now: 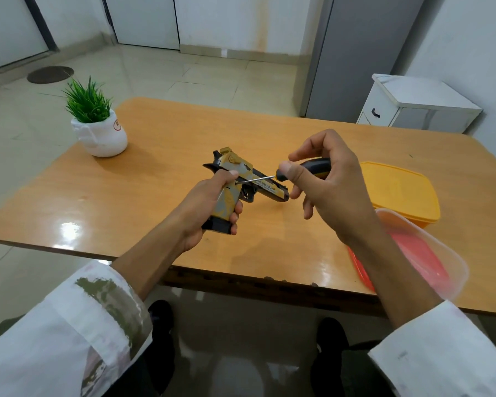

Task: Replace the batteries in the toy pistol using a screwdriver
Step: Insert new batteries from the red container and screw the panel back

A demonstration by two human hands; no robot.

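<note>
One potted plant [96,127] in a white pot stands at the far left corner of the orange wooden table [161,179], well apart from everything else. Beyond it, on the tiled floor, lies a dark round mat [50,74].

Moving toward the middle, the left hand [201,213], coming out of a rolled white sleeve [78,325], is wrapped tight round the grip of the toy pistol [265,186]. Its thumb lies up along the side of the grip and its fingers curl round the front. The pistol is yellow, grey and black; it is held up over the middle of the table, with its muzzle pointing right and slightly away from the person and its black base toward the near edge.

The thin metal shaft of the screwdriver [315,167] runs from the right and its tip meets the pistol at the top of the grip, just beside the left thumb. The right hand [335,190] pinches the black and yellow handle between thumb and curled fingers, with the lower fingers hanging loose.

Farther right, a yellow box [398,190] sits on the table, and just in front of it is a clear box [441,253] showing red inside, partly hidden by the right forearm. A white cabinet [418,104] stands on the floor behind the table's far right corner.
</note>
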